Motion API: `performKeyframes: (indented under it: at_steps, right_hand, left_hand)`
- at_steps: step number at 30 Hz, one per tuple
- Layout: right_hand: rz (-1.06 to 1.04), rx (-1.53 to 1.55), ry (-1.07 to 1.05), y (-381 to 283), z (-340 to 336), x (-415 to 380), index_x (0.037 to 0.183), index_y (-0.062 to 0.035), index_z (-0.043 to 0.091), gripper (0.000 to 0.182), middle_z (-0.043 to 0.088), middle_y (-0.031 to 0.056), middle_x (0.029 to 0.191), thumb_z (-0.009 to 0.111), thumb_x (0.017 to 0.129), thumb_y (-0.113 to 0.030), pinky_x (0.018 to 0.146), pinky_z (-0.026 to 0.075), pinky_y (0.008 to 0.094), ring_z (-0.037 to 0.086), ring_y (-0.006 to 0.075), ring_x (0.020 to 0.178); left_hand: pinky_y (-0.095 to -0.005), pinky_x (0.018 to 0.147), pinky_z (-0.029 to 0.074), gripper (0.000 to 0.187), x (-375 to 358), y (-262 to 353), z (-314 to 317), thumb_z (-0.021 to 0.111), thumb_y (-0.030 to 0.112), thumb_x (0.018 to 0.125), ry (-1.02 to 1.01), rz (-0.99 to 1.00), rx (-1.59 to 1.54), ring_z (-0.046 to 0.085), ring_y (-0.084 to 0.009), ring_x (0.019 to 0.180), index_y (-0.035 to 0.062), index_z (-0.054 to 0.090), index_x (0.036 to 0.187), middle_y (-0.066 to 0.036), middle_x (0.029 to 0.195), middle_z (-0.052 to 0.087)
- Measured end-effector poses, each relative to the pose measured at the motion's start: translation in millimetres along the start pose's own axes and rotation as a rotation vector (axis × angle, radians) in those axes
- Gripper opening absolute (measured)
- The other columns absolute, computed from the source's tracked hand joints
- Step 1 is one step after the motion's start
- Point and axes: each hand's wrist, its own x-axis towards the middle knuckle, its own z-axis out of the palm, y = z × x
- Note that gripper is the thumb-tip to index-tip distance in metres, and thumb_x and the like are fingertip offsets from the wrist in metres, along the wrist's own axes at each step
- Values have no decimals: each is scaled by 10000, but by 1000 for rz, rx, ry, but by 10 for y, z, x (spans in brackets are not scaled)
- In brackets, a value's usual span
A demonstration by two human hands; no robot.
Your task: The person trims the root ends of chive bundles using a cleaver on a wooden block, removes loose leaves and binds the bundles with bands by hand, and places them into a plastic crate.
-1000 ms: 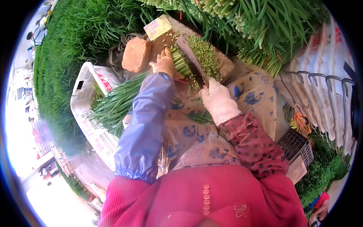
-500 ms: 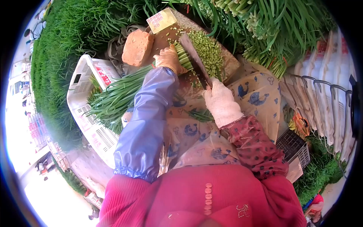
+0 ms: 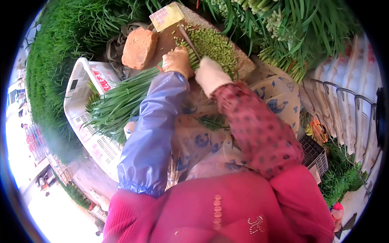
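Observation:
My left hand [image 3: 177,62], in a tan glove, is closed around a bunch of garlic chives [image 3: 125,99], pressing its stem end onto a brown board [image 3: 163,45]. The long leaves trail left over a white crate. In a white knitted glove, my right hand [image 3: 211,76] grips a knife [image 3: 189,41]. Its blade stands nearly edge-on against the cut end of the stems, close to my left fingers. The handle is hidden in the glove. Short chopped stem pieces [image 3: 214,45] are heaped on the board to the right of the blade.
An orange-brown brick [image 3: 139,48] and a yellowish printed card [image 3: 166,17] sit by the board's left side. The white crate [image 3: 94,128] stands at left. Large stacks of greens [image 3: 279,24] border the back. Patterned plastic sheeting [image 3: 279,101] covers my lap.
My right hand has moved left with the knife, which has turned from showing its broad side to nearly edge-on. My left hand still holds the bunch. The whole view has shifted slightly.

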Motion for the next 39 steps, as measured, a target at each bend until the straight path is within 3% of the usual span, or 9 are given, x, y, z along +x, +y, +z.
performKeyframes:
  at_steps: [7, 12, 14, 16, 22, 25, 28, 33, 39]
  right_hand:
    - [-19, 170, 28, 266, -34, 17, 1159, 48, 582, 324, 653, 297, 1149, 600, 938, -188, 950, 497, 504, 625, 447, 1111]
    - [121, 214, 42, 735, 63, -181, 1189, 54, 572, 416, 652, 300, 1131, 605, 907, -249, 905, 511, 490, 626, 455, 1084]
    - [165, 90, 21, 710, -75, -362, 1194, 47, 568, 429, 651, 299, 1147, 609, 904, -267, 926, 513, 487, 620, 451, 1109]
    - [42, -164, 83, 688, -216, -546, 1218, 41, 556, 449, 642, 296, 1198, 604, 910, -281, 977, 498, 475, 607, 440, 1153]
    - [-136, 352, 187, 737, -461, -972, 1351, 12, 525, 496, 625, 252, 1297, 628, 892, -146, 995, 496, 382, 640, 345, 1162]
    - [-240, 665, 124, 597, -485, -1057, 1362, -23, 536, 539, 623, 188, 1344, 671, 841, -51, 986, 501, 338, 638, 270, 1184]
    - [-505, 710, 184, 240, -531, -1216, 1370, -47, 543, 650, 654, 195, 1280, 789, 786, -193, 1028, 467, 373, 616, 331, 1203]
    - [-591, 172, 138, -44, -846, -1788, 1537, -132, 362, 1002, 627, 249, 1298, 856, 669, -219, 1028, 475, 397, 606, 411, 1201]
    - [-582, -280, 239, 216, -1395, -1785, 1369, -41, 543, 703, 670, 188, 1235, 803, 747, -239, 1005, 491, 389, 634, 344, 1169]
  left_hand:
    - [-477, 1097, 416, 1494, -140, -208, 4, 957, 554, 475, 92, 119, -69, 518, -376, 1321, 99, 90, 1604, -194, 1475, 483]
    - [-529, 1130, 328, 1613, -548, -743, 59, 971, 556, 426, 186, 91, 105, 475, -401, 1361, 79, -15, 1610, -211, 1514, 461]
    - [-493, 1081, 405, 1554, -528, -870, 27, 971, 509, 440, -104, -55, -115, 580, -373, 1254, 75, 46, 1610, -204, 1370, 596]
    - [-429, 881, 540, 1267, -531, -813, 82, 949, 478, 496, 0, -33, 10, 663, -349, 1100, 72, 325, 1521, -175, 1127, 693]
    - [-428, 956, 529, 1123, -1307, -732, -609, 962, 383, 513, 498, 68, -178, 662, -361, 1076, 74, 440, 1459, -194, 1134, 688]
    - [-373, 936, 527, 972, -1572, -766, -1062, 964, 183, 538, 801, 372, -914, 690, -276, 1060, 13, 512, 1382, -152, 1143, 712]
    - [-344, 944, 529, 712, -1860, -804, -1391, 895, 141, 713, 643, 455, -1358, 652, -206, 1103, -29, 560, 1318, -87, 1231, 676]
    - [-368, 939, 552, 516, -2056, -821, -1257, 784, 155, 829, 634, 734, -1992, 655, -210, 1086, -17, 596, 1278, -123, 1226, 676]
    - [-476, 1010, 545, 560, -2285, -918, -460, 661, 345, 962, 668, 531, -2397, 641, -309, 1165, -12, 542, 1377, -190, 1309, 633]
